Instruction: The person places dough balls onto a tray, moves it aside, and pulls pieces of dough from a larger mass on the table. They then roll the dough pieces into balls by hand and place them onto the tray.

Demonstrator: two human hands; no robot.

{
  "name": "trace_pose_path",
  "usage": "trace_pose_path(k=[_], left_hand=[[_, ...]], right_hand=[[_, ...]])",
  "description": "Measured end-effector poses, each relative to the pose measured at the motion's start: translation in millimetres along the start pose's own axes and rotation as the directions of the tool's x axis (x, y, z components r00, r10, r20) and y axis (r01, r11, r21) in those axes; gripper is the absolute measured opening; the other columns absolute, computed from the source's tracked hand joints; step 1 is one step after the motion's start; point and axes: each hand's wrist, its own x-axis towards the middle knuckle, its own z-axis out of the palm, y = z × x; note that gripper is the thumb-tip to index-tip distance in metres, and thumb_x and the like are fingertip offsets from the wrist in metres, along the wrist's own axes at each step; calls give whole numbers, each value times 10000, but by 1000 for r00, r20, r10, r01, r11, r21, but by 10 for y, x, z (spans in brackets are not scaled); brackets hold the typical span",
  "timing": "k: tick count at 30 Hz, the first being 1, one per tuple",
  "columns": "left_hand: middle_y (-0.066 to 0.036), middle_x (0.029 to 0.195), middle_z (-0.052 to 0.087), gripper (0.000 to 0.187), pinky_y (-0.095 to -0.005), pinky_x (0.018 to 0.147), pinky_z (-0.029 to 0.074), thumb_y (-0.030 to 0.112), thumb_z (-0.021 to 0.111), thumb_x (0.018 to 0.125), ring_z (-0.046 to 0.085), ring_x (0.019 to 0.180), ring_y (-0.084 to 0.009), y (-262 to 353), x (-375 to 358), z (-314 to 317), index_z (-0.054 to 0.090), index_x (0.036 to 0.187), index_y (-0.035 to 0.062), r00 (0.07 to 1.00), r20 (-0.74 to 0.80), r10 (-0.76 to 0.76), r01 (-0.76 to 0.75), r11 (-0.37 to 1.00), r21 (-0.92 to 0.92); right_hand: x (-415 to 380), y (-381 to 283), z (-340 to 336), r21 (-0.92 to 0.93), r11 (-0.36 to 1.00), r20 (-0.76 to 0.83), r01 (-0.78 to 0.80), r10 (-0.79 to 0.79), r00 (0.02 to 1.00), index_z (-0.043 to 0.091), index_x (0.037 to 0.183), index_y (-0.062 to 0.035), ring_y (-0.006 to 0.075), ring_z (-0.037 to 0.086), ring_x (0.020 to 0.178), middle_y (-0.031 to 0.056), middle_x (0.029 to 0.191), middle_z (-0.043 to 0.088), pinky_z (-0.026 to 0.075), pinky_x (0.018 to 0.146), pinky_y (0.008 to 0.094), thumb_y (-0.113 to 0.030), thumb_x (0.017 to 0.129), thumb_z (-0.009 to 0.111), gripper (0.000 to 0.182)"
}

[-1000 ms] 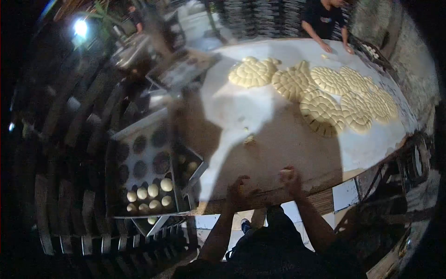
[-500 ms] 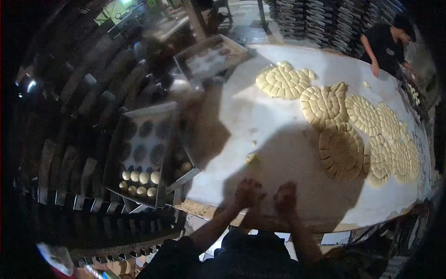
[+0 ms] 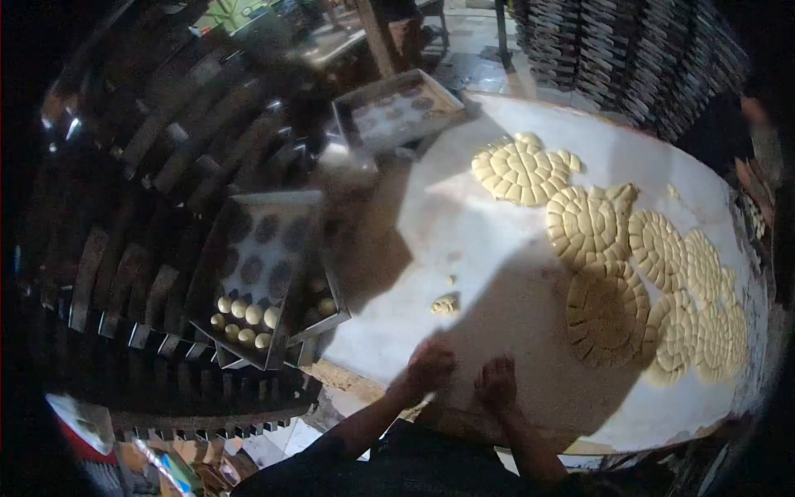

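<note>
My left hand (image 3: 432, 364) is low over the near edge of the pale work table (image 3: 389, 327), its fingers curled down. Just to its right, my right hand (image 3: 497, 383) is also closed, in shadow. Whatever lies under either palm is hidden. Small dough scraps (image 3: 445, 304) lie a little beyond my left hand. To the right spread several rounds of cut dough; the nearest dough round (image 3: 609, 315) lies partly in my shadow.
At left, a metal tray (image 3: 277, 331) holds several dough balls (image 3: 246, 321) and overlaps another tray. A farther tray (image 3: 397, 112) stands at the table's back left. Stacked dark racks (image 3: 613, 58) rise behind. A person's arm (image 3: 755, 186) shows at the right edge.
The camera view has shifted. My hands, more spread before, now have curled fingers. The dough scraps lie in plainer view, and the person at right is mostly out of frame.
</note>
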Motion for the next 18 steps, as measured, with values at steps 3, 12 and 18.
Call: trace_pose_path(k=[3, 12, 18], left_hand=[[-110, 1006, 569, 269, -458, 936, 361, 166, 515, 835, 515, 1035, -284, -395, -498, 371, 545, 1080, 60, 987, 160, 0, 31, 980, -196], [-112, 1210, 513, 326, -400, 1003, 324, 230, 432, 887, 466, 1119, -271, -1012, 230, 1208, 532, 1160, 80, 866, -375, -331, -309, 235, -922], [-135, 1236, 480, 448, -377, 961, 394, 147, 485, 875, 465, 1152, -243, -434, -1089, 1030, 404, 1306, 53, 979, -194, -55, 4, 968, -251]], right_hand=[[-427, 472, -125, -126, 977, 100, 174, -162, 982, 527, 883, 60, 442, 478, 986, 269, 957, 518, 267, 1024, 538, -171, 780, 530, 253], [471, 430, 244, -50, 927, -195, -373, 357, 914, 481, 999, 2, 357, 455, 939, 204, 984, 471, 368, 885, 506, -107, 811, 536, 224], [-421, 938, 250, -224, 947, 110, -230, 259, 960, 558, 1016, -26, 380, 483, 1065, 212, 1041, 554, 255, 1035, 506, -211, 902, 487, 229]])
